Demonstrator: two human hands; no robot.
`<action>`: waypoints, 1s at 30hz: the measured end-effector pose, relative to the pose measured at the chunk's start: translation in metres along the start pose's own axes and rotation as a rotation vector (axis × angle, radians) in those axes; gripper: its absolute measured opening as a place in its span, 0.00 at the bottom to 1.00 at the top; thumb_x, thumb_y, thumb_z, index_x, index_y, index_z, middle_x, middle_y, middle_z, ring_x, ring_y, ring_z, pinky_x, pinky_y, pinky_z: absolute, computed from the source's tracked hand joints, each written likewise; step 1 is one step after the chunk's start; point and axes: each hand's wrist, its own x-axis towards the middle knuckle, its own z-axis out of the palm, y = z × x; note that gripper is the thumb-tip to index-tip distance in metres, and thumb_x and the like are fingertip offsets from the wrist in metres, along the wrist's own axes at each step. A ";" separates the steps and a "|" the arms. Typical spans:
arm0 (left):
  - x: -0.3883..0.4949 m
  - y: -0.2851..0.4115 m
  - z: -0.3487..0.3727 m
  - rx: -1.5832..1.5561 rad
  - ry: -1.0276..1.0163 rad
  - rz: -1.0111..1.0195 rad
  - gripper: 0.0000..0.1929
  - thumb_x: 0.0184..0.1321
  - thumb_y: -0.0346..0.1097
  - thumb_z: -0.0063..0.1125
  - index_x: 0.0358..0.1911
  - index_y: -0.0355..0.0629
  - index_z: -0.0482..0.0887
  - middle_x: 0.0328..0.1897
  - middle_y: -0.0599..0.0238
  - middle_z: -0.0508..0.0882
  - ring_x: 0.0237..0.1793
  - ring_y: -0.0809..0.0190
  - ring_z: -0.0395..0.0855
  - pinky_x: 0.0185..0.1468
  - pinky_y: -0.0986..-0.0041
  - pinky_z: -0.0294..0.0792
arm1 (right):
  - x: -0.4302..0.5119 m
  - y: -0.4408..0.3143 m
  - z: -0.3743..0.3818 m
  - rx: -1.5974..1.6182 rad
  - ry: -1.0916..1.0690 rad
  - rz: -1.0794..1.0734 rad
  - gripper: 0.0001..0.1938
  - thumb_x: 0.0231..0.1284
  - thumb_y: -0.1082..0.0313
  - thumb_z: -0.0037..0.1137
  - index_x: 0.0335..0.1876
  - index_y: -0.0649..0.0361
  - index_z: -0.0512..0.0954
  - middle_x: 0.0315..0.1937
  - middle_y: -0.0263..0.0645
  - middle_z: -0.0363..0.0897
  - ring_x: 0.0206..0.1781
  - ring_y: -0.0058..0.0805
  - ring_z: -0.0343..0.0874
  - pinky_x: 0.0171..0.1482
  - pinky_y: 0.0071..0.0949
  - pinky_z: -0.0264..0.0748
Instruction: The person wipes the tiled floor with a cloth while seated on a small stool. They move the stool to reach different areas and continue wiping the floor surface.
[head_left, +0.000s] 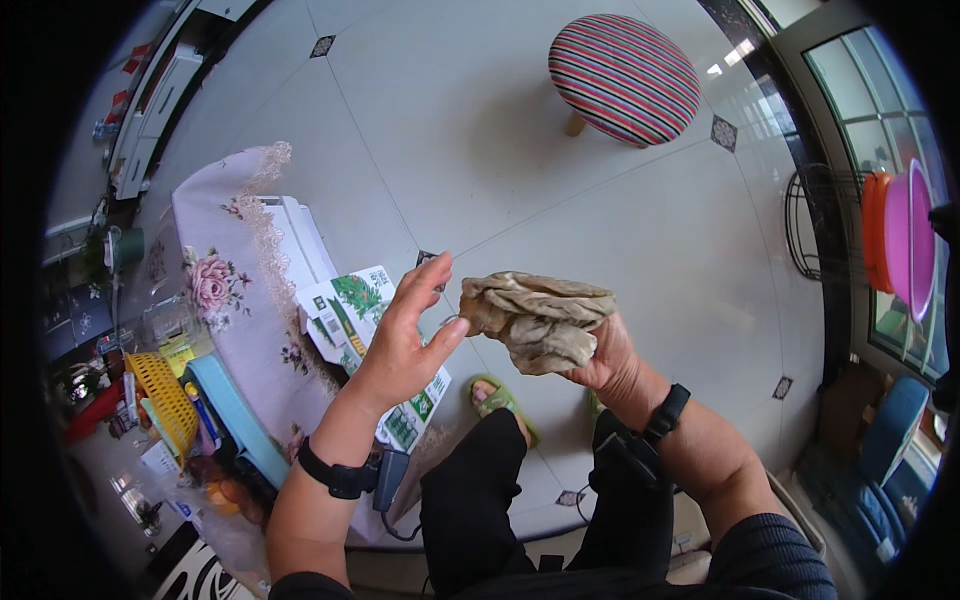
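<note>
A crumpled, greyish-beige cloth (536, 311) rests folded in my right hand (611, 352), held up above my knees. The underside of the cloth and most of my right fingers hide each other. My left hand (409, 334) is raised at the cloth's left end, fingers apart and palm turned towards it. Its thumb tip is very near the cloth's left edge; I cannot tell whether they touch. Behind my left hand a white and green printed carton (349, 300) leans by the table.
A table under a floral, lace-edged tablecloth (217, 217) stands at left, bearing a yellow plastic basket (161, 394) and a light-blue case (232, 409). A striped round stool (624, 79) is ahead on the tiled floor. Pink (909, 240) and orange basins (876, 232) sit on a rack at right.
</note>
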 end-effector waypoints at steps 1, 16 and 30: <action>0.000 0.013 0.001 -0.026 -0.027 -0.002 0.30 0.61 0.27 0.59 0.68 0.38 0.65 0.59 0.54 0.77 0.59 0.57 0.77 0.63 0.65 0.69 | -0.007 0.007 0.003 0.037 -0.050 0.042 0.27 0.73 0.58 0.33 0.69 0.70 0.61 0.61 0.56 0.71 0.53 0.47 0.80 0.42 0.38 0.83; -0.121 0.121 -0.024 -0.165 -0.027 -0.462 0.07 0.64 0.28 0.58 0.44 0.34 0.81 0.37 0.72 0.82 0.38 0.75 0.75 0.46 0.81 0.69 | -0.133 0.171 0.057 -0.430 0.227 -0.026 0.37 0.61 0.25 0.44 0.63 0.48 0.73 0.53 0.25 0.76 0.47 0.16 0.69 0.42 0.19 0.63; -0.167 0.181 -0.083 -0.322 0.076 -0.435 0.11 0.70 0.34 0.53 0.48 0.34 0.81 0.43 0.69 0.83 0.42 0.75 0.75 0.49 0.80 0.68 | -0.144 0.233 0.132 -0.271 0.540 -0.173 0.17 0.59 0.75 0.64 0.52 0.60 0.73 0.41 0.33 0.83 0.42 0.25 0.84 0.43 0.30 0.83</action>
